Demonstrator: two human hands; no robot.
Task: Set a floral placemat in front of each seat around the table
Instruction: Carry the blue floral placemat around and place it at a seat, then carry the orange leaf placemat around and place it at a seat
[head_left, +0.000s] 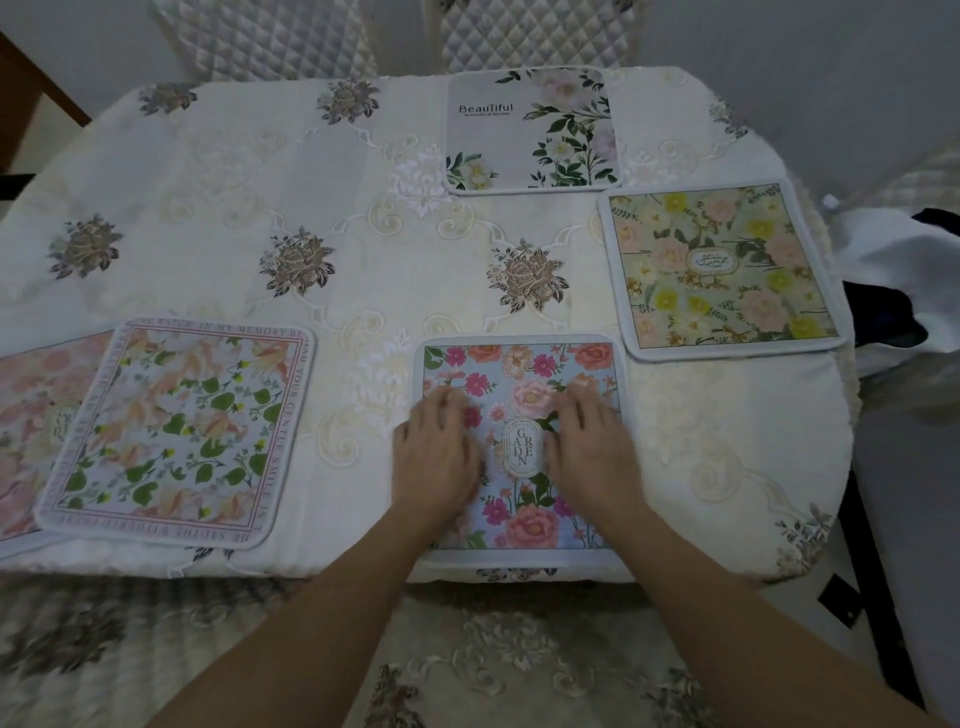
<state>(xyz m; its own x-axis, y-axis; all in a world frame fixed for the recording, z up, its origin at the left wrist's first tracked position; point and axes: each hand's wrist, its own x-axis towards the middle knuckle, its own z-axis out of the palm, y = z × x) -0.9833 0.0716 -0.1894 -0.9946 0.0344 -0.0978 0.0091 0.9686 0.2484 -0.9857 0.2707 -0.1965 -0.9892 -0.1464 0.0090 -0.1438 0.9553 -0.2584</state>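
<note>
Five square floral placemats are laid flat on the table (311, 208). A blue mat (519, 452) labelled "GARDEN" is set at the near edge, a white "Beautiful" mat (532, 127) at the far edge, and a yellow-and-pink mat (722, 270) at the right edge, slightly turned. At the left, a peach-and-green mat (176, 434) is stacked askew on a pink mat (31, 415).

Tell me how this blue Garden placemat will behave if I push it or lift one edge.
The blue placemat lies thin and flat, so probably light and likely to droop when lifted. Pushed, it may bunch the soft tablecloth rather than glide.
</note>
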